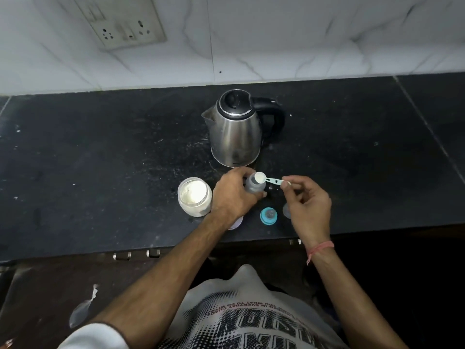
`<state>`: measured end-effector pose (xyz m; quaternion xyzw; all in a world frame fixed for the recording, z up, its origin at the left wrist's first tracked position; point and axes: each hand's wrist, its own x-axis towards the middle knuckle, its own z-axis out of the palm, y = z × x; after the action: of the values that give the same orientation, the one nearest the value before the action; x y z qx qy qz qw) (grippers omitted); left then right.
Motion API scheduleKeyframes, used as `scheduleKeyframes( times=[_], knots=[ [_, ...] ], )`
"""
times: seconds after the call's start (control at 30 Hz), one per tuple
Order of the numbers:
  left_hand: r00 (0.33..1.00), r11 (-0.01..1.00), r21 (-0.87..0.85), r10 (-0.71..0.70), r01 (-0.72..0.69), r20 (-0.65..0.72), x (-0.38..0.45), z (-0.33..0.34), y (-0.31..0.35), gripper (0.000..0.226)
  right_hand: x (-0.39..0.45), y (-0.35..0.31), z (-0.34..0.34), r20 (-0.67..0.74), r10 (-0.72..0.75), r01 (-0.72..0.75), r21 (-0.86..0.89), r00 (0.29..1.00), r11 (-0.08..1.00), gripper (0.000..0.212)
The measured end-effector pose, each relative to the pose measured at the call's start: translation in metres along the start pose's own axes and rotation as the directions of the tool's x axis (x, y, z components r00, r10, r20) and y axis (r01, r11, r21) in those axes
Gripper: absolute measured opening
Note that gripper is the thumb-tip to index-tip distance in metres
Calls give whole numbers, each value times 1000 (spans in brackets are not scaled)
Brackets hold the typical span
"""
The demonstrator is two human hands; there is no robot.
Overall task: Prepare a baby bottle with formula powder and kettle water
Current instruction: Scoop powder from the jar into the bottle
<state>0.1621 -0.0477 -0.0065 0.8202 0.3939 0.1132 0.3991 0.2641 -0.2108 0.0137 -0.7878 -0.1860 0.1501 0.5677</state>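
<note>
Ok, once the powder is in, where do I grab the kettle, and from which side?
Take the kettle by its black loop handle, coming in from the right with the right hand. The handle juts out to the right and the spout faces left, so a right-side grip should tip it toward the bottle. That hand holds the scoop for now.

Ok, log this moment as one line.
step: dosing powder | left hand: holds bottle | right hand: scoop over bottle mouth | jar: open | kettle: lid shut

Kettle (235, 129) behind bottle (254, 188); jar (194, 197) left.
</note>
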Motion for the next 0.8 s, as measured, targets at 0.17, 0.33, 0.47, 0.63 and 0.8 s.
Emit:
scheduleKeyframes(
  times=[0.17, 0.33, 0.47, 0.63, 0.8],
  knots=[
    [1000, 1000, -25, -4, 4, 6, 0, 0, -4, 57, 1, -4, 2, 8, -43, 43, -73, 999, 996, 11],
    [1000, 999, -33, 11, -10, 10, 0, 1, -6, 59, 0, -5, 4, 31, -158, 161, -196, 987, 967, 15],
    [1000, 999, -38, 12, -12, 17, 1, 2, -9, 58, -3, -4, 4, 42, -268, 269, -294, 962, 917, 17],
    [999, 999, -43, 30, -29, 14, 1, 5, -12, 56, -6, -1, 4, 45, -340, 335, -323, 939, 885, 17],
    [999, 998, -49, 26, -25, 18, 3, 7, -15, 57, -9, 0, 4, 45, -390, 383, -322, 920, 866, 16]
  ],
)
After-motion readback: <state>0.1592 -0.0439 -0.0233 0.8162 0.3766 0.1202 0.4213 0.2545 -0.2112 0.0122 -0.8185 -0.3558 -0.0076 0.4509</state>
